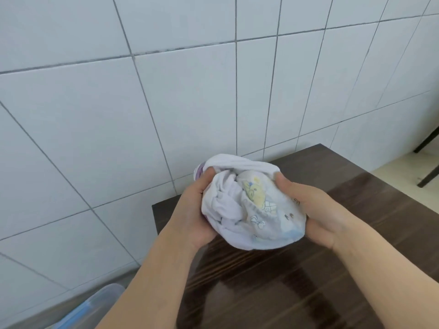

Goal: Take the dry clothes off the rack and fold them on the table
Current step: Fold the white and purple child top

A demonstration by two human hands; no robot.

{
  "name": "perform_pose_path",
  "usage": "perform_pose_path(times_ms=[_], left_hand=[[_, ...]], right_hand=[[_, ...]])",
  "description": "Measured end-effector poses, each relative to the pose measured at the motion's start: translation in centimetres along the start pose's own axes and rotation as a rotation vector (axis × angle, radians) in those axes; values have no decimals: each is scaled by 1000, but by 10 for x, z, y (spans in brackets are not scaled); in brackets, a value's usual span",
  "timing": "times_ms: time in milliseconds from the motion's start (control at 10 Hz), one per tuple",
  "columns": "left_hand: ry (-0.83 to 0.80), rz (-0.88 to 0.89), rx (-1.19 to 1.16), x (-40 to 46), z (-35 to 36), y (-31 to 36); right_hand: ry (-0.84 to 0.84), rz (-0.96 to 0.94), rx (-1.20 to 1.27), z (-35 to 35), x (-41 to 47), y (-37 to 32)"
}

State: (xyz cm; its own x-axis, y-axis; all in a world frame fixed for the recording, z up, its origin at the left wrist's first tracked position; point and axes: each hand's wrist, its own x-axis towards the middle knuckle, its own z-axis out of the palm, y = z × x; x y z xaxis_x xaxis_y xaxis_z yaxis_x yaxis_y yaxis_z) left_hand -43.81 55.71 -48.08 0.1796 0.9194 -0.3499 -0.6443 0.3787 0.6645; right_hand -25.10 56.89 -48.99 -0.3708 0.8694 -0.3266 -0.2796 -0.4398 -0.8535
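A bunched white garment [251, 207] with a pale yellow and blue cartoon print is held above the dark wooden table [332, 269]. My left hand [192, 217] grips its left side, thumb hooked over the top edge. My right hand [318, 210] grips its right side, thumb pressed into the cloth. A bit of purple fabric [199, 174] shows behind the bundle at the upper left. The drying rack is out of view.
A white tiled wall [166, 91] stands close behind the table. A clear plastic box with a blue rim [95, 307] sits on the floor at the lower left. Dark metal legs [427, 138] stand at the far right.
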Motion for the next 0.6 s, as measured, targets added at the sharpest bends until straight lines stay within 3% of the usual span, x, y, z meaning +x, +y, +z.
perform_pose_path(times_ms=[100,200,300,400,500,600], left_hand=[[-19,57,-11,1,-2,-7],[-20,29,-44,-2,0,-16],[119,135,-148,3,-25,-10],[16,117,-280,-19,-20,-8],[-73,251,-390,-57,-10,-21],[-34,273,-402,-72,-9,-30]], right_hand=[[-147,-27,-58,4,1,12],[-166,4,-65,8,1,18],[-43,-28,141,4,-5,15],[-45,-59,473,4,-18,9],[-20,-55,615,6,-33,4],[-133,11,381,1,-54,2]])
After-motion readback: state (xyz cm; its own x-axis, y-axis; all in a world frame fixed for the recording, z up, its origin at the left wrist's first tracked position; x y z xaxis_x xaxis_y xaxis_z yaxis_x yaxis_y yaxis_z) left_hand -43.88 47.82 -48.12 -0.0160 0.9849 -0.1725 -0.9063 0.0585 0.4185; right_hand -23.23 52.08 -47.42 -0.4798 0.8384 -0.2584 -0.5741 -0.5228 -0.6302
